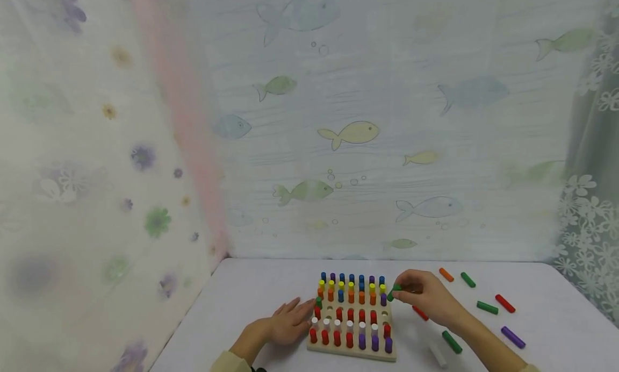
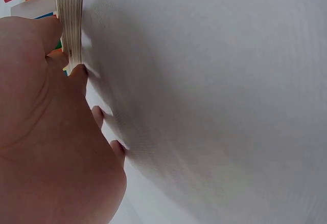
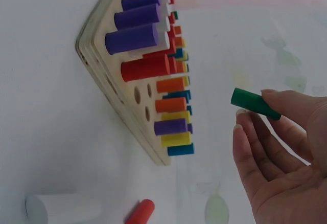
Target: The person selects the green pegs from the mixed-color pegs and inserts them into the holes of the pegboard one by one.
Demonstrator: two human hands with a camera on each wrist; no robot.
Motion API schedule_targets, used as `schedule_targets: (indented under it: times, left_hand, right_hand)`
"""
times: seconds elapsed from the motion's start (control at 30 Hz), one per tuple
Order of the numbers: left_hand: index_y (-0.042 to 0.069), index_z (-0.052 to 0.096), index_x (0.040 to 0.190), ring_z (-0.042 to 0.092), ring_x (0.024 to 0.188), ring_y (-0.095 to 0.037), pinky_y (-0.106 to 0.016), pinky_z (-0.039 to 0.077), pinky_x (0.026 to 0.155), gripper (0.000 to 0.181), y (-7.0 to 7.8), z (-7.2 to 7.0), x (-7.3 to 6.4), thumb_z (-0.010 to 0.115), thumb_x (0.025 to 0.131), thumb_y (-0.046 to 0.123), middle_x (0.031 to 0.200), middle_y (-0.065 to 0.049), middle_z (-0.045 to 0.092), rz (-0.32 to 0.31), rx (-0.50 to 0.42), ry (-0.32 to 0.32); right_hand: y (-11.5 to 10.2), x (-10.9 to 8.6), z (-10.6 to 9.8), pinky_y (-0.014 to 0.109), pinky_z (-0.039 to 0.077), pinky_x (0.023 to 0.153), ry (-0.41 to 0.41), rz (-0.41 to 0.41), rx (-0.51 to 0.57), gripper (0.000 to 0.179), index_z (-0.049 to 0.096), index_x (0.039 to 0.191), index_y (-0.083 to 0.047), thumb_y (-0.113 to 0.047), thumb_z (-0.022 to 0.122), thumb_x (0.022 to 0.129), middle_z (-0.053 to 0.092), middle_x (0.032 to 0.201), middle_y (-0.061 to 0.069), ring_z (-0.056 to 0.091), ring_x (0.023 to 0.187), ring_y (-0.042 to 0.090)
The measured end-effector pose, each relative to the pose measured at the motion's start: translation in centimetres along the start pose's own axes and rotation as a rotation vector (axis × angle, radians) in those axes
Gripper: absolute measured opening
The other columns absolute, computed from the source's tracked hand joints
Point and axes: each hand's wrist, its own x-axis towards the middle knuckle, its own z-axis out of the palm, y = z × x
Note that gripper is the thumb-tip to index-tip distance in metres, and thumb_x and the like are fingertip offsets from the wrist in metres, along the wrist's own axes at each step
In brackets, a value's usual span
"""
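A wooden pegboard stands on the white table, its rows filled with blue, yellow, orange, red, white and purple pegs. A few bare holes show, mostly in the row that has one green peg at its left end. Beside the board's left edge lies my left hand, fingers extended on the table and thumb side touching the edge. My right hand pinches a green peg between thumb and fingers, tilted in the air just off the board's right side.
Loose pegs lie on the table to the right: orange, several green ones including one near the front, red, purple and white. Another red peg is partly under the right hand. A fish-patterned curtain hangs behind.
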Motion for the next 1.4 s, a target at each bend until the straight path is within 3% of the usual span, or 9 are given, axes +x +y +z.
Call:
schedule_targets:
  times: [0.2, 0.47, 0.57, 0.7, 0.9, 1.13, 1.4]
  left_hand:
    - [0.026, 0.026, 0.164, 0.015, 0.157, -0.035, -0.064, 0.011, 0.123, 0.064, 1.0, -0.6, -0.7, 0.036, 0.107, 0.055, 0.168, 0.004, 0.029, -0.016, 0.004, -0.018]
    - [0.032, 0.024, 0.164, 0.013, 0.157, -0.034, -0.064, 0.009, 0.123, 0.069, -1.1, 0.7, 0.9, 0.033, 0.104, 0.065, 0.168, 0.006, 0.028, -0.009, -0.011, 0.005]
    - [0.031, 0.024, 0.164, 0.014, 0.157, -0.035, -0.065, 0.01, 0.122, 0.069, -1.2, 0.7, 0.9, 0.033, 0.104, 0.065, 0.168, 0.006, 0.029, -0.004, -0.001, 0.011]
    - [0.032, 0.025, 0.163, 0.015, 0.157, -0.034, -0.064, 0.011, 0.123, 0.071, -0.8, 0.6, 0.5, 0.033, 0.103, 0.068, 0.168, 0.006, 0.03, 0.003, -0.003, 0.02]
    - [0.025, 0.029, 0.163, 0.016, 0.157, -0.033, -0.062, 0.011, 0.124, 0.065, 0.9, -0.4, -0.4, 0.041, 0.106, 0.055, 0.167, 0.002, 0.032, -0.031, -0.006, 0.004]
    - [0.031, 0.024, 0.164, 0.013, 0.157, -0.034, -0.064, 0.009, 0.123, 0.068, -0.6, 0.3, 0.6, 0.034, 0.105, 0.063, 0.168, 0.005, 0.028, -0.01, -0.011, 0.006]
    - [0.025, 0.026, 0.164, 0.016, 0.156, -0.035, -0.064, 0.012, 0.123, 0.064, 1.1, -0.5, -0.7, 0.038, 0.108, 0.053, 0.167, 0.002, 0.031, -0.02, 0.0, -0.01]
  right_hand:
    - [-0.1, 0.6, 0.9, 0.024, 0.057, 0.078, -0.007, -0.05, -0.016, 0.023, 0.067, 0.107, 0.002, -0.018, 0.073, 0.096, 0.07, 0.1, 0.006, 0.069, 0.09, 0.02]
    - [-0.3, 1.0, 2.5, 0.024, 0.058, 0.077, -0.034, -0.041, 0.047, 0.023, 0.067, 0.108, 0.001, -0.018, 0.073, 0.096, 0.071, 0.1, 0.008, 0.071, 0.093, 0.032]
    - [-0.3, 1.2, 3.2, 0.025, 0.058, 0.076, -0.035, -0.063, 0.06, 0.024, 0.067, 0.108, 0.002, -0.017, 0.073, 0.096, 0.072, 0.1, 0.008, 0.072, 0.092, 0.033]
    - [-0.3, 1.6, 3.9, 0.024, 0.058, 0.075, -0.034, -0.06, 0.056, 0.025, 0.067, 0.11, 0.002, -0.017, 0.073, 0.096, 0.072, 0.101, 0.006, 0.071, 0.09, 0.024]
    - [-0.3, 2.1, 5.1, 0.025, 0.059, 0.075, -0.031, -0.048, 0.056, 0.023, 0.068, 0.109, 0.001, -0.017, 0.074, 0.096, 0.072, 0.102, 0.006, 0.069, 0.09, 0.021]
    - [-0.2, 2.8, 6.4, 0.023, 0.058, 0.075, -0.037, -0.059, 0.04, 0.018, 0.068, 0.106, -0.003, -0.017, 0.073, 0.096, 0.071, 0.099, 0.003, 0.07, 0.089, 0.021]
    - [-0.5, 3.3, 7.5, 0.024, 0.059, 0.078, -0.016, -0.091, 0.006, 0.022, 0.069, 0.109, -0.002, -0.02, 0.073, 0.097, 0.072, 0.099, 0.0, 0.07, 0.089, 0.018]
